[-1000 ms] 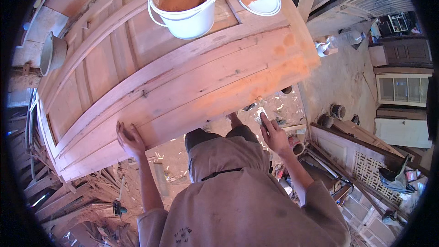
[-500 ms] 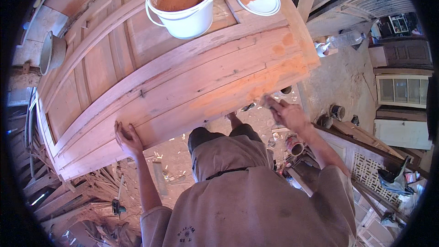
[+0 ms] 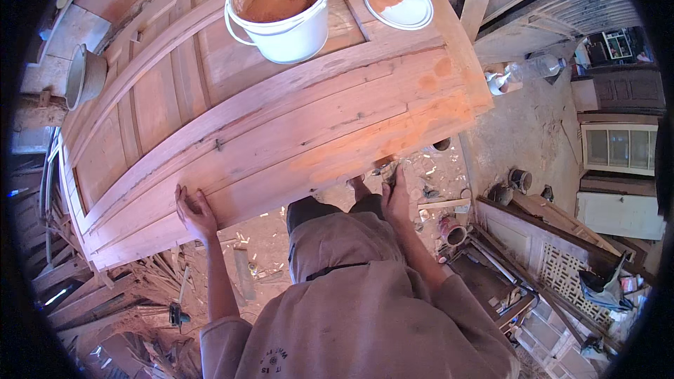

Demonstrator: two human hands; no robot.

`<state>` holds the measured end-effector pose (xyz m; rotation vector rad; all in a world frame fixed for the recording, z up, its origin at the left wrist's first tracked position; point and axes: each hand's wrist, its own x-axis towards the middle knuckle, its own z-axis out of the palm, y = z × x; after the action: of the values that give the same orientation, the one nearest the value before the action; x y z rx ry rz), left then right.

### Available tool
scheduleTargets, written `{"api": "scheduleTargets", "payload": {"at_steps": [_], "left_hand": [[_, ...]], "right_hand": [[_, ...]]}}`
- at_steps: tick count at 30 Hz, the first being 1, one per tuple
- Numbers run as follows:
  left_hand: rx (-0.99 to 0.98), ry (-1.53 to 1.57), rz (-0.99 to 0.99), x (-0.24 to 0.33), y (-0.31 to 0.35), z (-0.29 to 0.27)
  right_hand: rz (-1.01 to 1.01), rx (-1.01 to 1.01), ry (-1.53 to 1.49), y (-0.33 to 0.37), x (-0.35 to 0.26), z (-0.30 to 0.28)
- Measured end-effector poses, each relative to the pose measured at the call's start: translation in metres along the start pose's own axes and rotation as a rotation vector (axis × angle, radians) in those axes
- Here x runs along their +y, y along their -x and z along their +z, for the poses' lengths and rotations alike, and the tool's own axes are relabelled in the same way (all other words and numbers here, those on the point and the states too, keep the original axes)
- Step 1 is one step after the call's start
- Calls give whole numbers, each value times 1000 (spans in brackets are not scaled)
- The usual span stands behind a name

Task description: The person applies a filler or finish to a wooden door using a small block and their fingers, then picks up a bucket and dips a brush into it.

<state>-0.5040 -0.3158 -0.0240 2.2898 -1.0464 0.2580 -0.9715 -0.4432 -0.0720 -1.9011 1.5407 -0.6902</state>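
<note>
A large wooden door (image 3: pixel 267 144) lies flat in front of me, with orange-brown filler smeared over the right part of its near boards. My left hand (image 3: pixel 197 215) rests on the door's near edge, left of centre, its fingers spread and holding nothing. At the near edge, right of centre, my right hand (image 3: pixel 396 196) is closed around a small putty knife (image 3: pixel 386 170), mostly hidden by the fingers. The blade is close to the filler-covered edge. A white bucket (image 3: pixel 291 34) of orange-brown filler stands on the door, with its smeared lid (image 3: pixel 399 4) lying to the right.
A grey basin (image 3: pixel 86 77) sits beyond the door's left side. Wood offcuts (image 3: pixel 133 295) are heaped at lower left, with shavings on the floor. A clear plastic bottle (image 3: pixel 537 68) lies to the right. Tins (image 3: pixel 451 230) and a leaning carved panel (image 3: pixel 526 238) stand at right.
My right hand has moved left and nearer to my body with the putty knife, along the door's near edge. My left hand stays in place on the door.
</note>
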Motion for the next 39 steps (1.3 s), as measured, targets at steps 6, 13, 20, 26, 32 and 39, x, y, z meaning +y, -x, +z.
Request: {"api": "scheduleTargets", "payload": {"at_steps": [6,13,20,26,32,39], "left_hand": [[-3,-36,-6,-3,0,-2],[-7,-16,13,-4,1,0],[7,-24,32,-3,3,-1],[-30,-18,17,2,-1,-4],[-20,-10,-39,0,0,-6],[-4,-12,-4,-2,4,-5]], "right_hand": [[84,51,-58,-19,4,32],[111,193,-14,-22,21,69],[6,153,20,-17,44,71],[79,-51,133,-2,41,65],[137,316,-63,42,9,53],[-87,-118,156,11,-29,-78]]}}
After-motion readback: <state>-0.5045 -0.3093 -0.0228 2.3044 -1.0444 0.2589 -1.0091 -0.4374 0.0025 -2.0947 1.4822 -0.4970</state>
